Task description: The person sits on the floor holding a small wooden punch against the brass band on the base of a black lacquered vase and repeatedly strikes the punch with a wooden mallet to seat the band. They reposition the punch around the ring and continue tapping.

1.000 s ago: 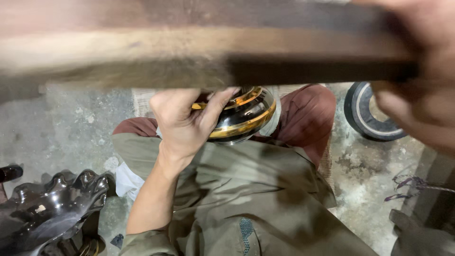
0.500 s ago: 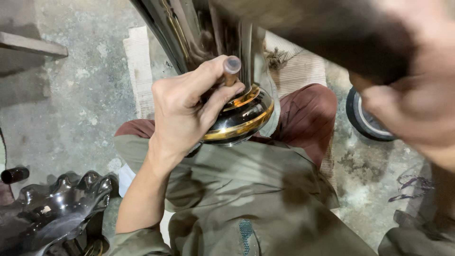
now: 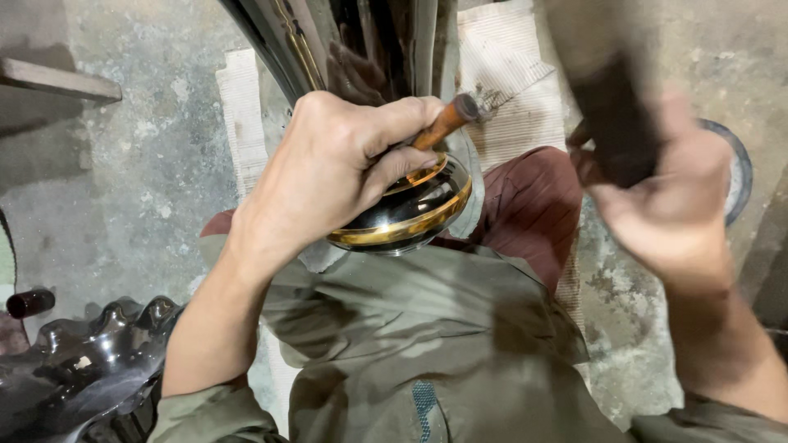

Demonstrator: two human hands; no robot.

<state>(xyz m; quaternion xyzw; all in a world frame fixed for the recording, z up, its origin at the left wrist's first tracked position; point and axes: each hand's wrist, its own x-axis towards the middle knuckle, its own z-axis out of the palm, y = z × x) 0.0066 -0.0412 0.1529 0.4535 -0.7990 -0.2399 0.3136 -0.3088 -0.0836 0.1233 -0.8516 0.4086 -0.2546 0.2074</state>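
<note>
Two hands work over the person's lap, above olive trousers (image 3: 460, 344) that fill the near middle of the view. At the near left corner lies a glossy black scalloped metal piece (image 3: 90, 361), with a small dark red cylinder (image 3: 29, 302) just beyond it on the concrete floor (image 3: 131, 164).

The left hand (image 3: 336, 168) has its fingers curled tight round a thin tool with a brown wooden handle (image 3: 443, 123), thumb pressed along it; the tool's tip is hidden behind the fingers. Directly under that hand sits the black and gold bowl (image 3: 410, 217), a rounded glossy part resting above the knees, its gold band facing the camera.

The right hand (image 3: 665, 193) is blurred; its fingers seem wrapped round a dark thick handle (image 3: 611, 107) that rises toward the top edge, though the grip cannot be told exactly.

Beyond the bowl a maroon cloth (image 3: 533, 205) covers the far leg. Farther still, dark curved metal with gold striping (image 3: 287, 41) rises out of view, standing on a pale woven mat (image 3: 509, 90). A round dark disc (image 3: 739, 172) lies on the floor behind the right hand.
</note>
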